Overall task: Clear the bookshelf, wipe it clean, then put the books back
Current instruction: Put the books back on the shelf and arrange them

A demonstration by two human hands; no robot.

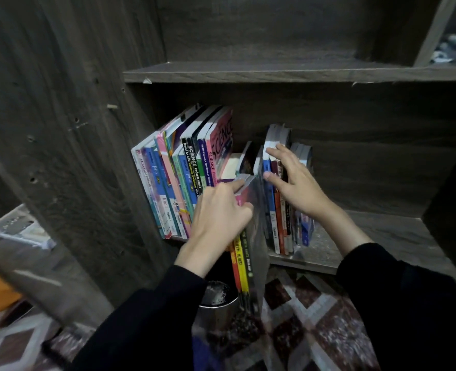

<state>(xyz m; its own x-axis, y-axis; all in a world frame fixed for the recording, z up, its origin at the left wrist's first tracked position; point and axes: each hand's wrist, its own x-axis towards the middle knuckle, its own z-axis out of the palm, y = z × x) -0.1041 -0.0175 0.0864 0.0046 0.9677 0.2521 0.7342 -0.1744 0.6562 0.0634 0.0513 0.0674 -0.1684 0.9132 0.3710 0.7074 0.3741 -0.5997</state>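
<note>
Left hand (218,212): fingers (234,186) curled round a bundle of books (244,263) with yellow and green spines. The bundle is tilted, its lower end hanging past the front edge of the shelf (315,263).
Right hand (299,183): fingers spread and nearly straight, pressing on the tops and spines of the upright books (277,231) just right of the bundle, gripping nothing.
Leaning row of books (173,183): at the shelf's left end, against the side wall.
Metal can (217,303): on the patterned floor (315,317) below the bundle.

Dim light — diamond-patterned maroon-and-white floor (305,306), a metal cup (216,315) standing on it.
</note>
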